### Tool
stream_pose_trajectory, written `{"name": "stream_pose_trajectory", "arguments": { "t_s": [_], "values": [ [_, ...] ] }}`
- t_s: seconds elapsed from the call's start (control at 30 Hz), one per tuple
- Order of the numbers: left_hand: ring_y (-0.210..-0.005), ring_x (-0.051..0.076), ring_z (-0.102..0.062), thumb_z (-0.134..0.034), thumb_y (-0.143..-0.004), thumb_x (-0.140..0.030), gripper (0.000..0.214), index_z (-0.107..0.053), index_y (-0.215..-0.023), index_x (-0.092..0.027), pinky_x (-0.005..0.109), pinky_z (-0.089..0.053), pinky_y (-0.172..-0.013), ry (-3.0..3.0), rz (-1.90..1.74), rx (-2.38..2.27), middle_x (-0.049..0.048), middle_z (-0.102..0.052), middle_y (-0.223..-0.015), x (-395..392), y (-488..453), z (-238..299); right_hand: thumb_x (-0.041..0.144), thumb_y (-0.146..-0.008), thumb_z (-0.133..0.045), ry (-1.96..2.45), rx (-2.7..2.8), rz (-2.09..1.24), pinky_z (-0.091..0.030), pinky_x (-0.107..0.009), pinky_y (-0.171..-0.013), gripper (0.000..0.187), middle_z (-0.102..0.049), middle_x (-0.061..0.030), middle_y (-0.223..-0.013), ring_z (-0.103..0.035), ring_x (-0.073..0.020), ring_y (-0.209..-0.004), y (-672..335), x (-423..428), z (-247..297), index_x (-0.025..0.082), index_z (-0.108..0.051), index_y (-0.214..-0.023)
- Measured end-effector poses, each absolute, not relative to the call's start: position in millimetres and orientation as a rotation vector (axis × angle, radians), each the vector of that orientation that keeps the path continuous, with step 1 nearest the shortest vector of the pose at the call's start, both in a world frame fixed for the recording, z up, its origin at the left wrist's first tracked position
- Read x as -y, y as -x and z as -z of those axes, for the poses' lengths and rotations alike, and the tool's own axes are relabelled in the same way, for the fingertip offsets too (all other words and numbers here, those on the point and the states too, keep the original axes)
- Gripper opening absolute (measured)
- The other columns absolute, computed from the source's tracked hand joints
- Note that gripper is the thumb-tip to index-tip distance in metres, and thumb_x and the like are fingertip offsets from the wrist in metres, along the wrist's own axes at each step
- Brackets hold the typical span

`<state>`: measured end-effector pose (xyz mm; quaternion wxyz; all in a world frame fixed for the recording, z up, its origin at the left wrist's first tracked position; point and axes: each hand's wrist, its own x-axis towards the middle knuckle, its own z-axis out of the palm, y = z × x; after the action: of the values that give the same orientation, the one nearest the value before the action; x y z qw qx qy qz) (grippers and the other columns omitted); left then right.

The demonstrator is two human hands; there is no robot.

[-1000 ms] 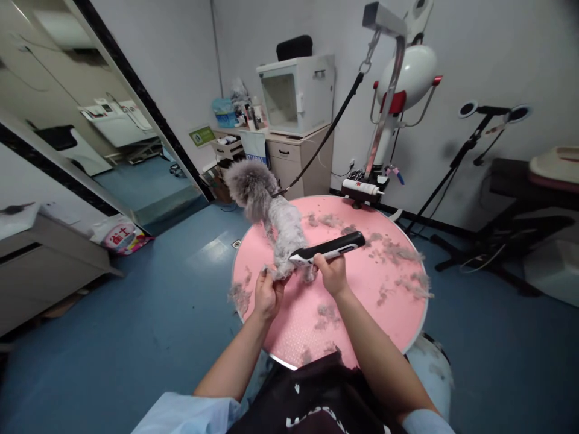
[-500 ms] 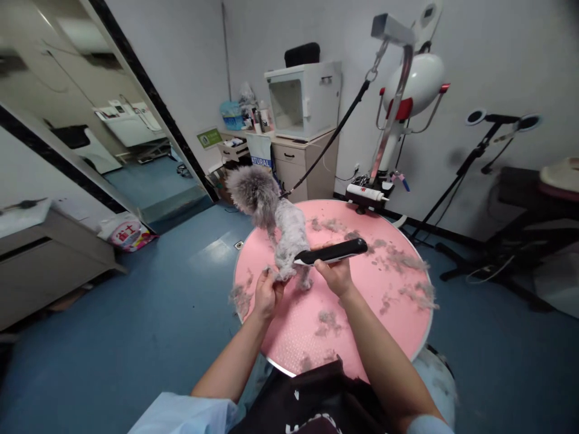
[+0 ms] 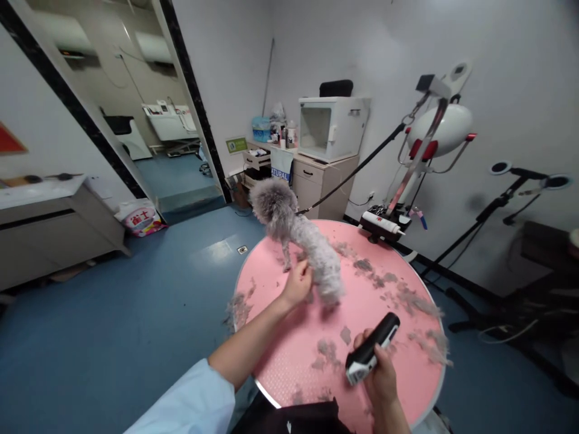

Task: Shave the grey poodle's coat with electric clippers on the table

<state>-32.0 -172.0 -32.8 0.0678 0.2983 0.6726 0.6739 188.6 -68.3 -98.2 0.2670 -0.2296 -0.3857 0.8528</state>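
A small grey dog (image 3: 298, 238) stands on the round pink table (image 3: 280, 355), facing away, clipped to a black leash (image 3: 353, 172). My left hand (image 3: 297, 283) is closed on the dog's side or hind leg, under its belly. My right hand (image 3: 382, 377) is shut on a black and white clipper (image 3: 371, 348), held low over the table's near side, well clear of the dog. Clumps of cut grey fur (image 3: 407, 298) lie over the table.
A grooming arm with a white dryer (image 3: 436, 129) rises behind the table. A white cabinet box (image 3: 332, 126) sits on a beige drawer unit. A black stand (image 3: 502, 199) is at right. A doorway (image 3: 172, 150) opens at left onto blue floor.
My right hand has pulled the clipper away from the dog's rump, down toward me. My left hand has moved up along the dog's flank. The dog has turned a little; my view has shifted left.
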Motion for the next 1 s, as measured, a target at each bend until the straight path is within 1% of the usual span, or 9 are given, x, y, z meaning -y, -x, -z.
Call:
{"name": "stream_pose_trajectory", "arguments": {
  "t_s": [0.13,0.3,0.4,0.47,0.53,0.63,0.77,0.93,1.0],
  "values": [
    [-0.091,0.022,-0.066,-0.056,-0.084,-0.026,0.019,-0.072,-0.091,-0.019,0.034,-0.052,-0.083,-1.363,-1.760,-1.872,0.0090,-0.073,-0.095,148,24,18,0.054,-0.064,-0.076,0.556,1.097,-2.414,-0.040,-0.024,-0.039,0.039,-0.054,0.0018,-0.061,-0.046,-0.0121,-0.046,-201,101,96,0.023,-0.056,-0.078],
    [-0.097,0.023,-0.066,-0.046,-0.091,-0.025,0.027,-0.071,-0.091,-0.016,0.037,-0.048,-0.092,-1.480,-1.794,-2.430,0.0128,-0.072,-0.098,140,90,-29,0.060,-0.066,-0.073,0.601,1.196,-2.393,-0.041,-0.023,-0.042,0.043,-0.055,0.0005,-0.059,-0.047,-0.0119,-0.048,-191,126,104,0.021,-0.057,-0.073],
    [-0.120,0.031,-0.055,-0.066,-0.081,-0.030,0.029,-0.070,-0.104,-0.013,0.047,-0.034,-0.108,-1.731,-1.060,-2.807,0.0178,-0.066,-0.122,141,152,-69,0.060,-0.066,-0.074,0.701,1.169,-2.399,-0.041,-0.022,-0.042,0.044,-0.054,0.0026,-0.057,-0.046,-0.0101,-0.045,-185,133,116,0.020,-0.056,-0.074],
    [-0.110,0.036,-0.060,-0.080,-0.065,-0.044,0.043,-0.071,-0.094,-0.013,0.049,-0.039,-0.102,-1.583,-0.481,-2.825,0.0190,-0.071,-0.106,147,187,-90,0.061,-0.063,-0.075,0.766,1.141,-2.408,-0.041,-0.022,-0.040,0.047,-0.054,0.0039,-0.056,-0.046,-0.0097,-0.043,-182,136,121,0.020,-0.055,-0.076],
    [-0.102,0.035,-0.063,-0.087,-0.052,-0.043,0.045,-0.071,-0.085,-0.016,0.043,-0.043,-0.096,-1.411,-0.253,-2.781,0.0143,-0.073,-0.096,155,211,-103,0.061,-0.062,-0.076,0.794,1.114,-2.412,-0.042,-0.022,-0.039,0.048,-0.055,0.0040,-0.055,-0.046,-0.0101,-0.041,-181,135,121,0.021,-0.055,-0.077],
    [-0.097,0.028,-0.063,-0.090,-0.042,-0.028,0.040,-0.070,-0.075,-0.015,0.034,-0.044,-0.092,-1.222,-0.381,-2.734,0.0093,-0.072,-0.087,169,228,-106,0.060,-0.064,-0.075,0.773,1.108,-2.401,-0.043,-0.023,-0.040,0.045,-0.056,0.0027,-0.056,-0.049,-0.0115,-0.042,-179,131,116,0.020,-0.056,-0.074],
    [-0.068,0.025,-0.064,-0.091,-0.029,-0.017,0.039,-0.068,-0.061,-0.014,0.037,-0.049,-0.076,-1.087,-0.529,-2.584,0.0051,-0.065,-0.059,188,224,-95,0.059,-0.069,-0.072,0.722,1.125,-2.401,-0.043,-0.024,-0.041,0.042,-0.057,0.0015,-0.056,-0.051,-0.0125,-0.043,-178,125,110,0.020,-0.058,-0.070],
    [-0.076,0.025,-0.065,-0.083,-0.058,-0.030,0.019,-0.070,-0.067,-0.020,0.036,-0.050,-0.073,-0.953,-1.284,-2.465,0.0042,-0.065,-0.061,214,190,-73,0.056,-0.062,-0.077,0.761,1.015,-2.441,-0.040,-0.022,-0.037,0.041,-0.057,0.0031,-0.055,-0.049,-0.0115,-0.040,-183,120,104,0.021,-0.057,-0.071],
    [-0.079,0.025,-0.065,-0.080,-0.063,-0.036,0.019,-0.071,-0.071,-0.021,0.035,-0.050,-0.073,-0.890,-1.531,-2.373,0.0047,-0.066,-0.064,220,168,-63,0.053,-0.063,-0.078,0.741,0.935,-2.457,-0.042,-0.023,-0.037,0.038,-0.058,0.0038,-0.058,-0.050,-0.0114,-0.041,-188,115,97,0.022,-0.057,-0.073]
  ]
}}
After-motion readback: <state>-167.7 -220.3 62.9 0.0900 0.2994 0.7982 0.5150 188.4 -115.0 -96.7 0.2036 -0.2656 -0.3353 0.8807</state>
